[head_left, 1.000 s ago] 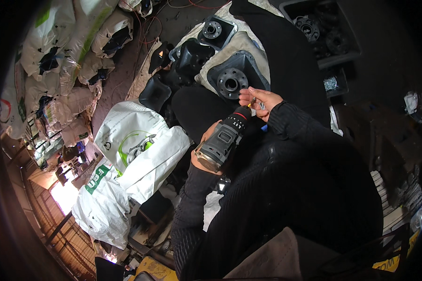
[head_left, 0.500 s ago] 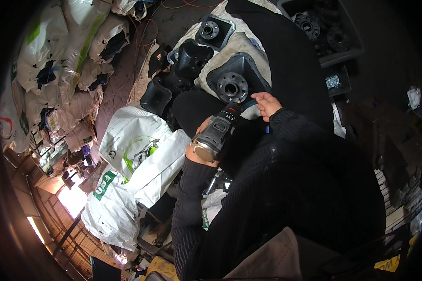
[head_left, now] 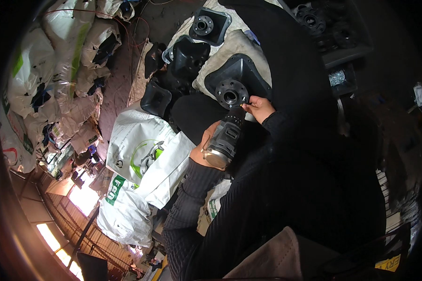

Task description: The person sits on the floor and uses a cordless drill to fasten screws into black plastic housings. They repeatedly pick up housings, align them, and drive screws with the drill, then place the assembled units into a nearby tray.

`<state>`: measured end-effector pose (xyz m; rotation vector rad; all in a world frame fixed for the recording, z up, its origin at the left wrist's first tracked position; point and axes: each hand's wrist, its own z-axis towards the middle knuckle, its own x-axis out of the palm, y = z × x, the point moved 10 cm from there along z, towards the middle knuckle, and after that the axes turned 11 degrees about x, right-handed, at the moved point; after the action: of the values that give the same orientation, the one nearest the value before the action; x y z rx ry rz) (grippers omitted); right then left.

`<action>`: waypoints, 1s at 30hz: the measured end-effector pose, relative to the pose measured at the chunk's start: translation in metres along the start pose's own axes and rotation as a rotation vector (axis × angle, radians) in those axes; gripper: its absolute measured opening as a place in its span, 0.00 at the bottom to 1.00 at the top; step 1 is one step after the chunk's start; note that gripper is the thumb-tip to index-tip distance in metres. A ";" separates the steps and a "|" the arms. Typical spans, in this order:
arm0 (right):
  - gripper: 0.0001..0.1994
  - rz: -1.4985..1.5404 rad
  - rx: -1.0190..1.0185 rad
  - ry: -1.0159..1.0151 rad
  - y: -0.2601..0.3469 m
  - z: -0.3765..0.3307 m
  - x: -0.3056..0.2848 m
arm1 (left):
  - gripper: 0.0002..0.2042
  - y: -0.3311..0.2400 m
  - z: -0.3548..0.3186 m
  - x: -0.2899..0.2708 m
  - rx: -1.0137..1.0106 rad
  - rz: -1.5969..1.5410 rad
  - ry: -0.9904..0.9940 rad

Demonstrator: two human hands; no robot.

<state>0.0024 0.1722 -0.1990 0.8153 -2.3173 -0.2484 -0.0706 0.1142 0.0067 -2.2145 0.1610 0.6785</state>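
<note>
At five o'clock of the flange, the left hand grips the drill, while the right hand, fingertips pinched together, perhaps steadies its tip.

A dim interior, dark grey floor beside white sacks heaped at left, daylight glaring through bright openings at lower left, what appears to be a ribbed brown wall around them, deep shadow at right

Bunched pale cloth under a black flanged part
</note>
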 end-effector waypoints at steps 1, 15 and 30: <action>0.07 -0.004 -0.022 0.000 0.001 0.000 0.001 | 0.20 0.004 -0.002 0.002 -0.039 0.018 0.033; 0.06 -0.085 -0.017 -0.028 0.003 -0.002 0.001 | 0.20 -0.003 0.017 0.002 0.150 0.216 0.015; 0.19 0.417 0.237 0.293 0.029 -0.071 -0.006 | 0.21 -0.031 -0.068 0.007 0.261 0.155 -0.195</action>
<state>0.0377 0.2019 -0.1369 0.4231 -2.1949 0.3133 -0.0254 0.0861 0.0606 -1.8890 0.3060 0.9011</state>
